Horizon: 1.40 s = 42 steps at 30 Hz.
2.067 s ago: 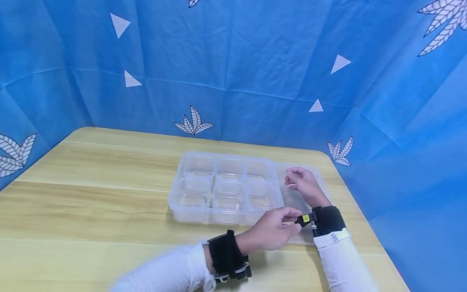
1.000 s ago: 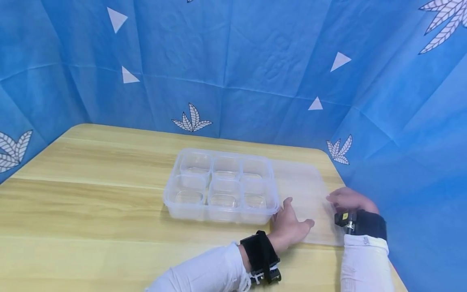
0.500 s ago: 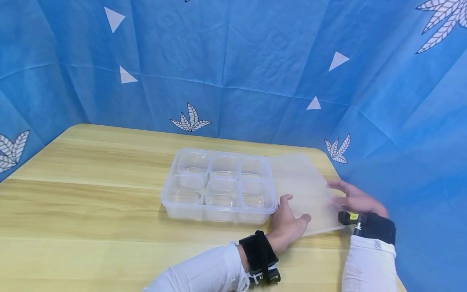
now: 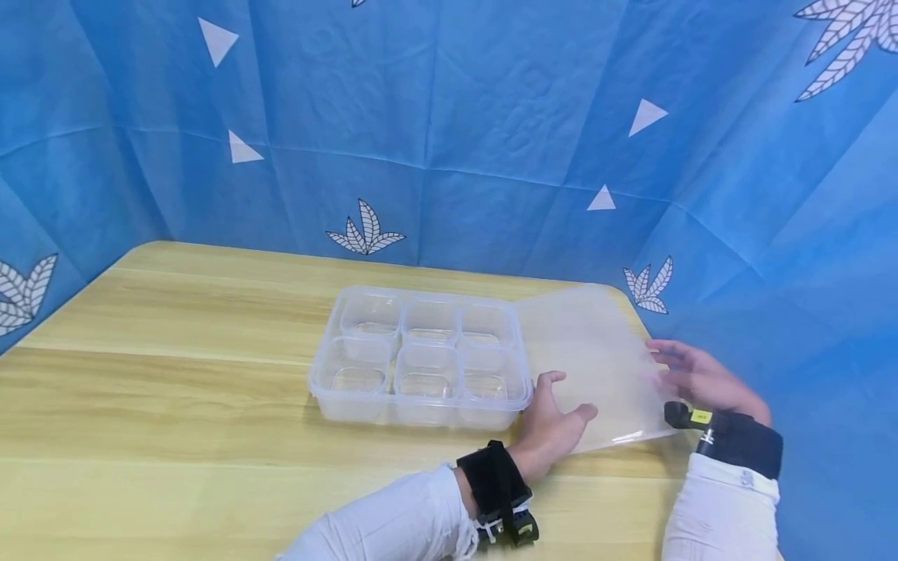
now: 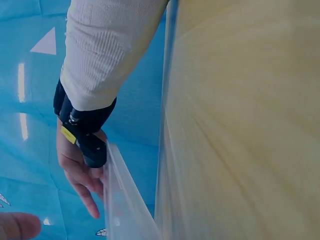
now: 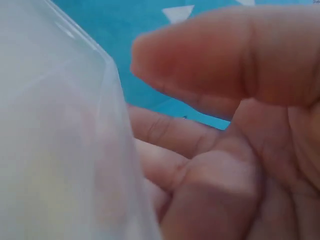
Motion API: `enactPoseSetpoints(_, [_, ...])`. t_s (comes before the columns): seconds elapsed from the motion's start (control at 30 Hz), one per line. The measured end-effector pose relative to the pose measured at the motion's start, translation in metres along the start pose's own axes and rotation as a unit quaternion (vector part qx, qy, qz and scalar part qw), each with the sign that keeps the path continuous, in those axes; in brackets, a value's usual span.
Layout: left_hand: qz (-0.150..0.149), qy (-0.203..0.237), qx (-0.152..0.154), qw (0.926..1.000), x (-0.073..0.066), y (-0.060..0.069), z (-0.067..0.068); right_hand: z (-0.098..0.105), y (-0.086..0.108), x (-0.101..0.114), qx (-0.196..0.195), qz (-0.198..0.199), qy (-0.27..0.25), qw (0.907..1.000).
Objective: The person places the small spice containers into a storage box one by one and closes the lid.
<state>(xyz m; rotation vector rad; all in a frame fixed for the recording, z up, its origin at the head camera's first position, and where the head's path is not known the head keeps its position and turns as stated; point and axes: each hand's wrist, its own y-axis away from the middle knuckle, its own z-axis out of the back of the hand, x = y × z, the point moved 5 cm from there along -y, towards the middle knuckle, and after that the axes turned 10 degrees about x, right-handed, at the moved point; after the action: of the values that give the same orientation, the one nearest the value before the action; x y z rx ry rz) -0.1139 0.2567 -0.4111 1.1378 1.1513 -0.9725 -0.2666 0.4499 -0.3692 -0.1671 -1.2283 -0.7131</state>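
A clear plastic box (image 4: 421, 401) holding several small open tubs stands mid-table. On its right is a flat translucent lid (image 4: 582, 351), tilted with its right side raised off the table. My right hand (image 4: 708, 382) is at that raised side; in the right wrist view its fingers (image 6: 170, 132) reach behind the lid's edge (image 6: 117, 100), while the thumb (image 6: 200, 55) stays apart from it. My left hand (image 4: 547, 428) lies at the box's front right corner, thumb and index finger spread; its other fingers are hidden. The left wrist view shows its thumb tip (image 5: 20, 225).
The wooden table (image 4: 175, 405) has its right edge close by my right hand. A blue patterned curtain (image 4: 491, 117) hangs behind the table and along its right side. Both wrists wear black straps with small devices (image 4: 494, 483).
My right hand went from above the lid to its right side, and the lid's right side has risen and turned. The left hand moved right to the box's corner and spread its fingers.
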Motion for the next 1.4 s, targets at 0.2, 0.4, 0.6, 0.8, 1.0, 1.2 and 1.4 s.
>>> enactPoseSetpoints(0.2, [-0.048,0.002,0.012,0.9988,-0.003,0.001,0.001,0.007,0.010,0.010,-0.061,-0.008,0.077,0.9951])
enactPoseSetpoints(0.4, [-0.132,-0.013,0.041,0.9903,-0.011,0.008,-0.003,0.014,0.017,0.011,-0.108,-0.014,0.118,0.9870])
enactPoseSetpoints(0.6, [-0.142,-0.008,0.064,0.9878,-0.014,0.012,-0.005,0.015,0.019,0.007,-0.116,-0.009,0.060,0.9914])
enactPoseSetpoints(0.8, [-0.178,-0.025,0.071,0.9811,-0.022,0.010,0.001,0.016,0.018,0.005,-0.130,-0.016,-0.031,0.9910])
enactPoseSetpoints(1.0, [-0.199,-0.024,0.059,0.9780,-0.033,0.006,0.012,0.015,0.012,0.017,-0.152,0.018,-0.021,0.9880])
enactPoseSetpoints(1.2, [-0.206,-0.023,0.063,0.9764,-0.041,0.001,0.020,0.009,0.006,0.028,-0.167,0.041,-0.050,0.9838])
enactPoseSetpoints(1.4, [-0.219,-0.022,0.059,0.9736,-0.047,-0.001,0.025,0.007,0.002,0.034,-0.169,0.086,-0.108,0.9760])
